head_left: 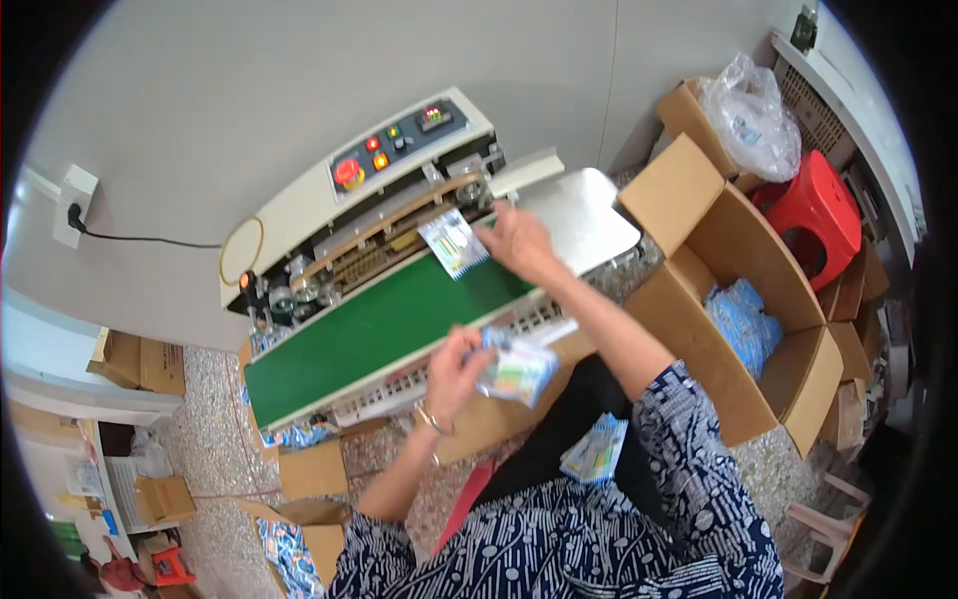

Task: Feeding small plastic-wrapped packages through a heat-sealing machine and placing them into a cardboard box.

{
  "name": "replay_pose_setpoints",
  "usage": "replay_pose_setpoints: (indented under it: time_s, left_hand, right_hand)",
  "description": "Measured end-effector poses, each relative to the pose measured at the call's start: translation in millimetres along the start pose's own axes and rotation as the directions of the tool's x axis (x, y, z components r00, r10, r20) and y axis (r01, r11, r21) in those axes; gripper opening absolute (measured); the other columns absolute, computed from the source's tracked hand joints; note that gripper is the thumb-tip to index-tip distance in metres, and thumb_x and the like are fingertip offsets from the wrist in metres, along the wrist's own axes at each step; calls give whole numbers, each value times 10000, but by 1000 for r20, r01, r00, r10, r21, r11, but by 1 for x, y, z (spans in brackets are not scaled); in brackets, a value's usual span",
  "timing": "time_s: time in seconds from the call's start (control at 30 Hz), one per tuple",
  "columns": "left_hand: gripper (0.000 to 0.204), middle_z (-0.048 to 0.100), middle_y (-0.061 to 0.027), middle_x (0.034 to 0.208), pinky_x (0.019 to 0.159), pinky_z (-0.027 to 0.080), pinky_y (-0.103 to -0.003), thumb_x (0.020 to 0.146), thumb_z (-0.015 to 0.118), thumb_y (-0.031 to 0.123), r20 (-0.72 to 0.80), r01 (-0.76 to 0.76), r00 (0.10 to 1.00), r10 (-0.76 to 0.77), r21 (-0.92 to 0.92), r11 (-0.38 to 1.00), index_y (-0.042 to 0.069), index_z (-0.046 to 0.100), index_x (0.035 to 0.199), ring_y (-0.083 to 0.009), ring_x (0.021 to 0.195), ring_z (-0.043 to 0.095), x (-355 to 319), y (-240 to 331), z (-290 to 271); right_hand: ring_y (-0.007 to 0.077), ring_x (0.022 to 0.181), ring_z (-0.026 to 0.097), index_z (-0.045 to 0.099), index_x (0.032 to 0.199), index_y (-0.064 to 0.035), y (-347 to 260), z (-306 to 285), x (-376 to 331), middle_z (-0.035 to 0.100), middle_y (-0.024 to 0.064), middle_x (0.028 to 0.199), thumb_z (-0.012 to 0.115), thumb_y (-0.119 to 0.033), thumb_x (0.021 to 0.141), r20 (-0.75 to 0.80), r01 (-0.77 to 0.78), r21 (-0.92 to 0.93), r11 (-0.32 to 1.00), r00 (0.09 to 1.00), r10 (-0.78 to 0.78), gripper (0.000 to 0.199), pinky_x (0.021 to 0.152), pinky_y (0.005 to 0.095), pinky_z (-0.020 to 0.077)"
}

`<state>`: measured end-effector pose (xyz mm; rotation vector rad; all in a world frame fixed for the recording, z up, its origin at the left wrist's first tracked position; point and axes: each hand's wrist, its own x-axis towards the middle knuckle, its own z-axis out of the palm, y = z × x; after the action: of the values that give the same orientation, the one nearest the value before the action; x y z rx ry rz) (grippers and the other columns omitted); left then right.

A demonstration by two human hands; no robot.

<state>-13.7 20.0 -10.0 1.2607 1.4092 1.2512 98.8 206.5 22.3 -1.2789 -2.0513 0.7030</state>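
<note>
Left hand [454, 376]: seen across the near edge of the green belt [349, 334]; grip clamped on the held packets [521, 371], white and blue; somewhat blurred, so cannot tell how many
Right hand [523, 242]: at 1 o'clock from the left hand, over the belt; fingers bent at the edge of the flat packet [454, 243]; cannot tell about the grip, whether pinched or only touching
Flat packet: at 9 o'clock from the right hand, on the far side of the belt
Lap packets [599, 451]: at 4 o'clock from the left hand, overlapping on black cloth [591, 387]
Belt machine [289, 222]: at 10 o'clock from the right hand, near the wall; with red button [348, 173] and lit lamps
Metal plate [589, 212]: at 2 o'clock, just beside the right hand
Large carton [689, 361]: at 4 o'clock from the right hand, flaps open; holding blue packets [744, 324]
Red stool [823, 215]: at 3 o'clock, well apart from the right hand
</note>
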Motion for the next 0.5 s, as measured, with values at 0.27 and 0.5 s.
replay_pose_setpoints:
  time_s: [0.27,0.5]
  left_hand:
    - [119,605,-18,806,639,443,-192,822,607,14,13,30,1000,-29,-149,988,8,524,907,-55,736,546,64,24,-6]
    - [119,595,-19,873,708,460,-197,826,601,-8,77,-24,997,32,-106,994,11,525,916,-54,799,543,80,24,-2]
  right_hand:
    - [46,637,531,654,903,-27,30,-51,-70,610,2,691,607,-423,843,620,-263,454,851,780,-90,403,511,228,455]
    - [93,621,597,666,960,-4,32,-57,-75,660,64,784,588,-386,867,650,-569,609,552,757,64,401,503,212,496]
